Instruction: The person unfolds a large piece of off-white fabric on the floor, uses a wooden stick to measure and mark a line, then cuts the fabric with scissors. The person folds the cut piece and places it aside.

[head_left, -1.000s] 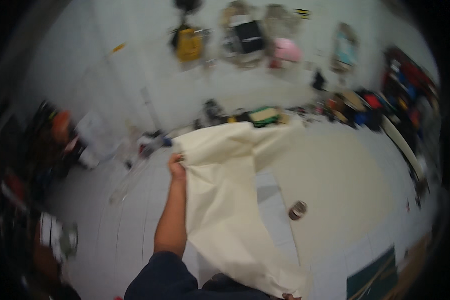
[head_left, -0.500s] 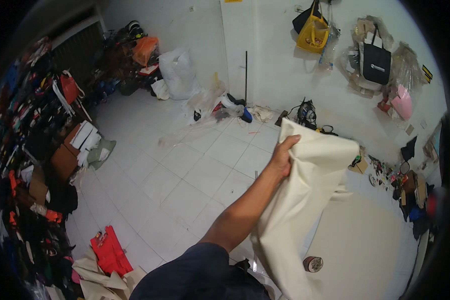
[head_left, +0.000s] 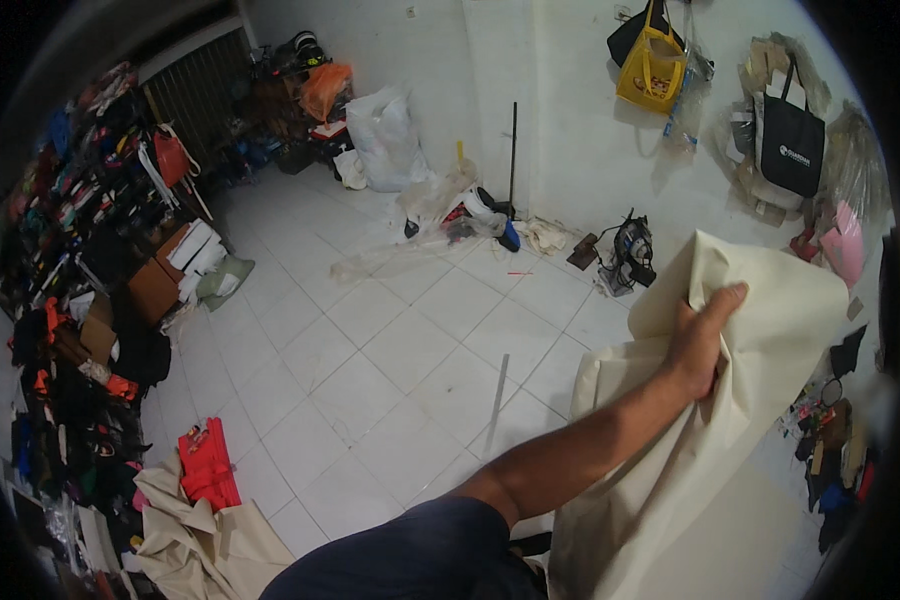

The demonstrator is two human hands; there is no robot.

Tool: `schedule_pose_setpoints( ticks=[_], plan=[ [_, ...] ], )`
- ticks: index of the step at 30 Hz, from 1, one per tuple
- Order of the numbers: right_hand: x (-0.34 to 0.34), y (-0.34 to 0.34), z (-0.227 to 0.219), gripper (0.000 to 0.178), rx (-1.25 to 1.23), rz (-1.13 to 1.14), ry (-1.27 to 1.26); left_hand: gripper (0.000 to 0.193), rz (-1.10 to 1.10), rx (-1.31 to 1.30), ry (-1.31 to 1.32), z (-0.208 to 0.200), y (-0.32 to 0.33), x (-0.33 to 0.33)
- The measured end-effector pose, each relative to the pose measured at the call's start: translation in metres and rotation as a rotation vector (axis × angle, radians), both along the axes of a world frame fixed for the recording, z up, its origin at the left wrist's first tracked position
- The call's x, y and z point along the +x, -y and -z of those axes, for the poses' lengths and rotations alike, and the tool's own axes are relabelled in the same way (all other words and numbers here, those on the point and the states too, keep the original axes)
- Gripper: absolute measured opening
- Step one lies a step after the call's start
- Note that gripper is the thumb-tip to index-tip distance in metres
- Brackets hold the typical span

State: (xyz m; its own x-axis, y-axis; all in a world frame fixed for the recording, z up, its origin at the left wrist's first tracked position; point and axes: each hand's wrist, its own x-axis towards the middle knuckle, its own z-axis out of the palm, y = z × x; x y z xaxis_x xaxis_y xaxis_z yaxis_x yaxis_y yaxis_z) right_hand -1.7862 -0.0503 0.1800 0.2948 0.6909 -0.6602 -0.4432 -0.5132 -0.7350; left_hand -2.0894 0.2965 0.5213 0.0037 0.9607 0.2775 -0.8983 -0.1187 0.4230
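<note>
My left hand (head_left: 698, 345) reaches out to the right, its fingers closed around a fold of a large cream sheet of fabric (head_left: 610, 450). The thumb presses on the near side of the fold, while the fingertips are hidden. The raised sheet is creased and hangs in loose folds down to the lower edge. Beneath it, at the lower right, another pale cream sheet (head_left: 730, 530) lies spread out flat. My right hand does not show.
A thin grey strip (head_left: 497, 400) lies on the white tiled floor (head_left: 390, 360). Cluttered piles (head_left: 80, 270) line the left side. Red cloth (head_left: 208, 465) rests on crumpled beige fabric (head_left: 215, 550). Bags, including a yellow one (head_left: 651, 75), hang on the far wall.
My left hand has moved right with the cream fabric, which now spreads wider. The round tin seen on the flat sheet is now hidden. The view has shifted slightly.
</note>
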Motion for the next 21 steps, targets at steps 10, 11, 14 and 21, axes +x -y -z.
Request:
schedule_pose_setpoints(
  ticks=[10,11,14,21],
  plan=[
    [0.073,-0.179,-0.015,0.048,0.074,-0.135,0.045,0.059,0.141,-0.194,-0.224,0.029,-0.019,0.154],
    [0.078,-0.193,-0.015,0.048,0.081,-0.129,0.049,0.061,0.199,-0.148,-0.211,0.030,-0.023,0.165],
    [0.088,-0.230,-0.011,0.047,0.069,-0.137,0.038,0.068,0.344,-0.076,-0.149,0.030,-0.034,0.200],
    [0.117,-0.312,0.005,0.046,0.037,-0.062,0.070,0.062,0.417,-0.135,-0.054,0.050,-0.091,0.263]
  ],
)
